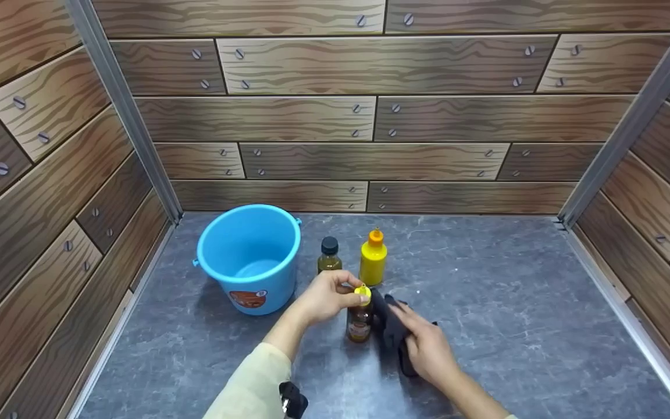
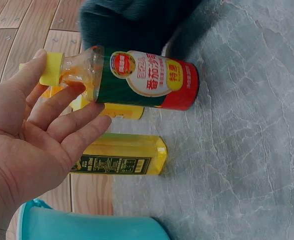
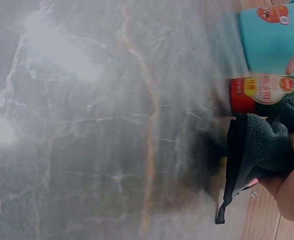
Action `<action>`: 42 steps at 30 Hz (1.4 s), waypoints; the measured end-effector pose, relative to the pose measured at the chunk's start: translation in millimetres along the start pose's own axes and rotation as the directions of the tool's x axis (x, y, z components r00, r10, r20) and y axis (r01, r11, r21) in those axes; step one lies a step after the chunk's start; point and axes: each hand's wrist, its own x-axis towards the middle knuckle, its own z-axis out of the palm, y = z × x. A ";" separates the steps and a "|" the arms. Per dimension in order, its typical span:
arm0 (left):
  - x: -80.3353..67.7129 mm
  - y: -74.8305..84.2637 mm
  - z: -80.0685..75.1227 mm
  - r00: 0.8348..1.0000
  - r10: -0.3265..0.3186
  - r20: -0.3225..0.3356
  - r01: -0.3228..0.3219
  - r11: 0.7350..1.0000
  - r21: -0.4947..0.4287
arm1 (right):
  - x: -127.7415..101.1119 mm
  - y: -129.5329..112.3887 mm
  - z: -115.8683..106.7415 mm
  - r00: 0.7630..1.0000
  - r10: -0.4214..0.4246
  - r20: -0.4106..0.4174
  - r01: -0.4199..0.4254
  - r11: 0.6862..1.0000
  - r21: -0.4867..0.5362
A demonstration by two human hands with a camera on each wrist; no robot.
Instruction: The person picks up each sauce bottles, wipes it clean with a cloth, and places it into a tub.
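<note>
A small bottle (image 1: 360, 321) with a yellow cap (image 1: 362, 291) and a red and green label stands on the grey tabletop (image 1: 515, 302). My left hand (image 1: 351, 294) grips it at the cap and neck. In the left wrist view the thumb lies on the cap (image 2: 51, 69) and the fingers (image 2: 69, 95) on the bottle (image 2: 147, 80) neck. My right hand (image 1: 412, 327) holds a dark cloth (image 1: 392, 326) against the bottle's right side. The right wrist view shows that cloth (image 3: 256, 150) bunched in the hand (image 3: 292, 186) beside the bottle (image 3: 264, 92).
A blue bucket (image 1: 250, 256) stands at the left, seemingly empty. Behind the held bottle are a dark-capped bottle (image 1: 329, 256) of yellow liquid and a yellow squeeze bottle (image 1: 373, 259) with an orange tip. Wood-pattern walls enclose three sides.
</note>
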 end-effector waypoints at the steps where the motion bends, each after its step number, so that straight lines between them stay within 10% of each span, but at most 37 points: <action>1: -0.4 -0.3 -0.6 1.000 0.001 0.008 -0.001 1.000 0.004 | 1.1 -1.2 -1.8 1.000 0.014 -0.006 -0.014 1.000 0.000; 12: -6.4 4.4 -4.2 0.999 -0.004 0.034 0.002 0.998 0.057 | 10.4 -8.6 -17.9 0.991 -0.029 -0.128 0.027 1.000 -0.015; 22: -9.7 12.7 20.8 0.964 -0.058 -0.260 0.073 0.996 0.049 | 14.6 -10.8 -26.5 0.982 -0.019 -0.187 0.014 1.000 -0.024; 29: -5.3 14.5 29.7 0.932 -0.112 -0.345 0.129 0.991 0.027 | 16.4 -10.6 -28.1 0.982 -0.005 -0.187 0.002 1.000 -0.015; 42: -0.1 4.3 13.9 0.983 -0.002 -0.183 0.007 1.000 0.028 | 17.7 -12.6 -31.5 0.981 0.016 -0.191 -0.015 1.000 0.009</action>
